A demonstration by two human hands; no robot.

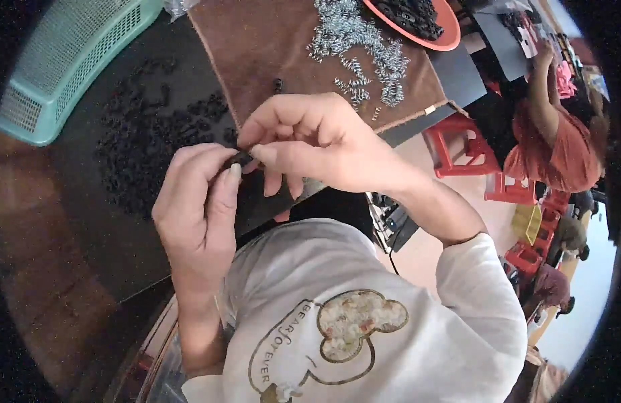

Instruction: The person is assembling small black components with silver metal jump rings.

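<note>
Between both hands, over the near edge of the table, is a small black part (241, 159), mostly covered by fingertips. My left hand (196, 195) pinches it between thumb and fingers from the left. From the right, the thumb and index finger of my right hand (310, 144) close on the same part, the other fingers curled loosely. Whether a spring is in it cannot be made out. Beyond and left of the hands lies a spread heap of small black parts (142, 134) on a dark mat. Small metal coil springs (357, 47) lie piled on a brown cloth (250, 47).
A green plastic basket (62, 60) stands at the far left. An orange bowl (451, 33) of black parts sits at the back, beyond the springs. Red stools (458, 144) stand on the floor at right, where a person in a red top (565, 148) and others sit.
</note>
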